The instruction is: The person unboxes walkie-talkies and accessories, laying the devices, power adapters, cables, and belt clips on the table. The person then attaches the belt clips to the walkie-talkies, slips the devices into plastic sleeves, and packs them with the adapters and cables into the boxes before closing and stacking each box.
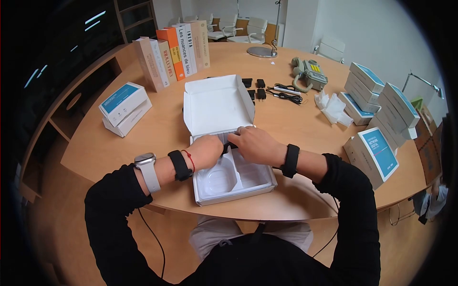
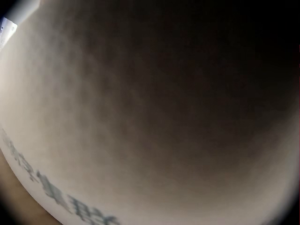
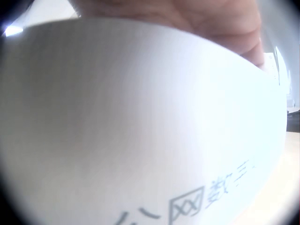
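Observation:
An open white cardboard box (image 1: 235, 194) lies in front of me, its lid (image 1: 217, 102) raised at the far side. Inside sits a white moulded tray (image 1: 217, 177) with rounded compartments. My left hand (image 1: 208, 151) and right hand (image 1: 255, 144) meet over its far half, fingers bent around a small black piece (image 1: 231, 146) mostly hidden between them. The printed box side (image 3: 140, 122) fills most of the right wrist view, with part of the right hand above it. Another printed box wall (image 2: 93, 154), dark and blurred, fills the left wrist view.
Black adapters (image 1: 260, 83) and coiled cables (image 1: 288, 97) lie behind the lid. Closed boxes stand at the left (image 1: 125, 109) and right (image 1: 374, 155). Farther back are a row of books (image 1: 179, 52), a desk telephone (image 1: 310, 74) and crumpled white wrapping (image 1: 334, 108).

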{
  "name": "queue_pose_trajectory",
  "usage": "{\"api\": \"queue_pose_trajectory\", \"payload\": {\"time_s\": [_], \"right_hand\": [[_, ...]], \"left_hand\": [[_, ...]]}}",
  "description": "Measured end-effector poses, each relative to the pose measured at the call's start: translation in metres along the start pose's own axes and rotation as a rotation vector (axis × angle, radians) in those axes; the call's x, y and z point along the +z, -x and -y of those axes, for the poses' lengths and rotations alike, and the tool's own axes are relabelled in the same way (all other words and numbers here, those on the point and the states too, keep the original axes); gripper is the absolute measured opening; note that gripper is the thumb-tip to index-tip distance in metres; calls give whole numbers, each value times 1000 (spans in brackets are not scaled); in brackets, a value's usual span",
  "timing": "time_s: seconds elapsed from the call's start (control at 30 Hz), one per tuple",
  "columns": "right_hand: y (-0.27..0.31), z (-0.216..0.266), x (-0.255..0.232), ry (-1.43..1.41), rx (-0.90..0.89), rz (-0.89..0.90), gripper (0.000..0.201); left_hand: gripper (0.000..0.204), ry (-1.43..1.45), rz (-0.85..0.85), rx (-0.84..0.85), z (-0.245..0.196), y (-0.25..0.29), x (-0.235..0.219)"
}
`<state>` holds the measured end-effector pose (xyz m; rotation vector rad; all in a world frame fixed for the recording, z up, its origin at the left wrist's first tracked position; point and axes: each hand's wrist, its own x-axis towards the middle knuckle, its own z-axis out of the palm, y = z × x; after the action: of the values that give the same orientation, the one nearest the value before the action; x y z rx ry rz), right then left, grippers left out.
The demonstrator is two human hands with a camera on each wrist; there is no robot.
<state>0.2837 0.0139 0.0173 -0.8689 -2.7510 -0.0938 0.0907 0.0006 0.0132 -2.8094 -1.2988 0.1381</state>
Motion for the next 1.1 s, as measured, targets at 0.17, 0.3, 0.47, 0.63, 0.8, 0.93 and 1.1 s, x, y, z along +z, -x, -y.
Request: {"api": "queue_pose_trajectory", "payload": {"time_s": [0.17,0.3,0.47,0.63,0.8,0.93,1.1], "right_hand": [[-1,-8,-3,-128,-36,-13,21],[-2,-16,-4,-293,3,-8,29],[-3,-24,-1,-264,-36,25,36],[8,-21,-22,-433,146,-109,37],[50,-65,-76,-824,318,-652,38],[81,-122,-81,-871,364,-814,37],[108,-135,-96,-1097,539,-972,33]], "left_hand": [[9,20,-82,7,-4,-1,7],[10,73,-33,10,-3,-3,4],[13,131,-20,-41,-1,1,-5],[16,179,-76,-76,8,9,-22],[12,436,-127,-210,-8,18,-105],[17,308,-222,52,-31,-43,-125],[19,232,82,56,-66,-167,-107]]}}
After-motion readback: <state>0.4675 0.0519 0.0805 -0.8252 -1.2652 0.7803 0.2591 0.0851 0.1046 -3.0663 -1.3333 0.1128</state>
